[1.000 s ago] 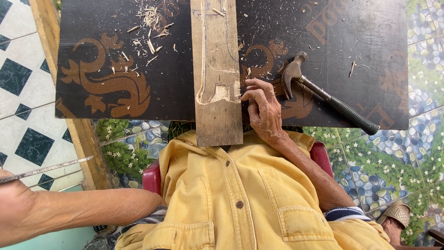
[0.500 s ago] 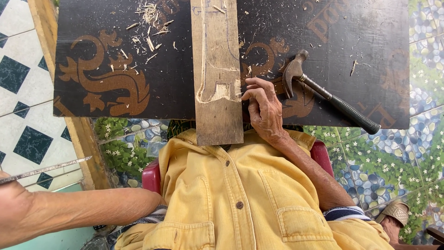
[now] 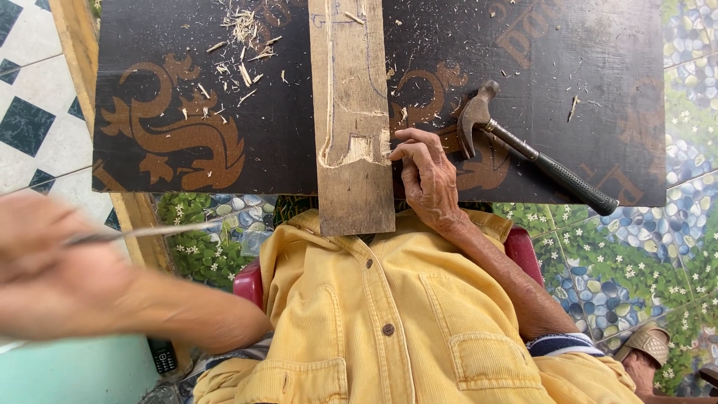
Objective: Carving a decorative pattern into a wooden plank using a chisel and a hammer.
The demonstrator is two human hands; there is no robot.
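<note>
A long pale wooden plank (image 3: 351, 112) lies across a dark board (image 3: 187, 90) with brown ornament; a shallow recess is cut into the plank's near part. My right hand (image 3: 428, 179) rests against the plank's right edge, fingertips touching the cut area. A claw hammer (image 3: 538, 157) with a black grip lies on the board just right of that hand. My left hand (image 3: 67, 284), blurred, is off to the left below the board and grips a thin metal tool (image 3: 149, 232) that points right.
Wood chips (image 3: 243, 37) are scattered on the board's far left part. My yellow shirt (image 3: 389, 322) fills the lower middle, with a red chair edge (image 3: 250, 280) beside it. A small black device (image 3: 161, 355) lies lower left. Patterned tiles surround everything.
My left hand has swung up and to the right with the thin tool and is now blurred. My right hand stays on the plank.
</note>
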